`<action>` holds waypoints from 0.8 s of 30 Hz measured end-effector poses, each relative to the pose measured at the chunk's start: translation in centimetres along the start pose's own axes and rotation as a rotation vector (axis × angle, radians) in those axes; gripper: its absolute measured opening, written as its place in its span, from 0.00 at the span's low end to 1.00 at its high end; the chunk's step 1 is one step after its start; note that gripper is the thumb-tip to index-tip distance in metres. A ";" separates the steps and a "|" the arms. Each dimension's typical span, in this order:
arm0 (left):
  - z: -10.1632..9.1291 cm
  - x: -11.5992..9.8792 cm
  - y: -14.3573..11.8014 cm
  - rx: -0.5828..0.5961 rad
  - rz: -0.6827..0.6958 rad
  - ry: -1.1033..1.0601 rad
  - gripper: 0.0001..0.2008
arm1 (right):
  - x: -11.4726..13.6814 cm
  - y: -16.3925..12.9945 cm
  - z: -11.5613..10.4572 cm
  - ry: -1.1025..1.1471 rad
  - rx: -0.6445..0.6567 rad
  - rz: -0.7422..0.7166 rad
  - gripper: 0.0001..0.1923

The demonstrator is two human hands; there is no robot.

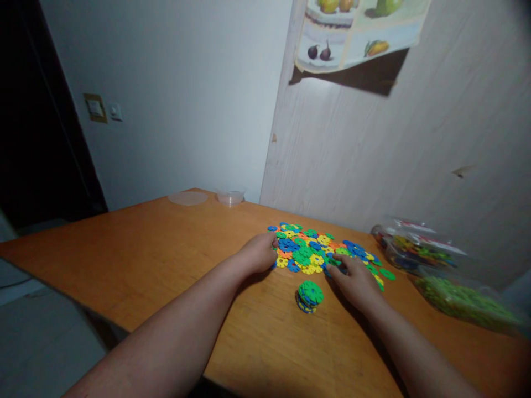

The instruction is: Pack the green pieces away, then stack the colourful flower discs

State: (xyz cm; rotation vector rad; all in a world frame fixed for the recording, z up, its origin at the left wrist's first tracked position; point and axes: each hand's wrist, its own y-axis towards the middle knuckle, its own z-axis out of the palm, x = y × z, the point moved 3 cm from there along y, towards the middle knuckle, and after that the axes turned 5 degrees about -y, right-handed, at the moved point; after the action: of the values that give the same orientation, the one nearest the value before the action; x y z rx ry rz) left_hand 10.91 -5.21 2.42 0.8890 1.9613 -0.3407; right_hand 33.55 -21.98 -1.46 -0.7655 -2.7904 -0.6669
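"Stack [309, 296] first: what reaches your screen?"

"I see green on top, with blue and yellow edges beneath. It stands on the wooden table [257, 337], nearest me."

"And the hands?"

"Just beyond it I have the right hand [359, 279] at the near right side of the pile of flower-shaped discs [303, 254], thumb and forefinger apart. The left hand [258, 255] curls at the pile's left edge; I can't tell whether its fingers are clamped on anything. The pile spreads loosely between them."

"Which step is that?"

"Picking through the loose discs, I'd judge. From here, the next move seems to call for closing thumb and forefinger on one thin rim without dragging its overlapping neighbours."

"Any writing?"

"None I can read. To the right, the bag of green pieces [464, 301] shows no legible label. Behind it, the clear packs [423, 249] carry pale and red strips, too blurred for me. Farther off, the clear bowl [230, 198] and the flat translucent disc [187, 198] look plain. On the wall, the poster [327, 38] shows painted fruit; I make out no words."
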 end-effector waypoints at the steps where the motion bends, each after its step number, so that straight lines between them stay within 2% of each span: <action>1: -0.2 0.1 0.2 -0.032 0.020 0.066 0.07 | 0.3 0.1 0.0 -0.053 -0.009 -0.022 0.27; 3: -0.7 0.4 0.3 -0.093 0.045 0.211 0.06 | 0.9 0.1 0.2 -0.123 -0.016 -0.078 0.29; 7: -1.0 0.8 0.5 -0.110 0.057 0.291 0.06 | 1.8 -0.3 0.9 -0.145 0.035 -0.166 0.26; 12: -0.7 0.8 0.6 -0.028 0.107 0.398 0.03 | 2.2 -0.5 0.8 -0.094 0.038 -0.221 0.19; 16: -0.3 1.0 0.6 0.026 0.100 0.468 0.08 | 2.0 -0.3 0.6 -0.074 -0.002 -0.212 0.14; 20: -0.1 1.1 0.7 0.050 0.075 0.519 0.09 | 1.9 -0.2 0.7 -0.070 -0.034 -0.233 0.11; 24: 0.0 1.2 0.7 0.091 0.092 0.517 0.05 | 1.9 -0.3 0.4 -0.085 -0.062 -0.253 0.10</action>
State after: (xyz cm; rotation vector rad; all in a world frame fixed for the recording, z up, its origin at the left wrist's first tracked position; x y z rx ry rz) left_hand 11.08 -4.20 1.50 1.2123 2.3771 -0.1540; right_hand 31.79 -21.16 -1.41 -0.4640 -2.9877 -0.7826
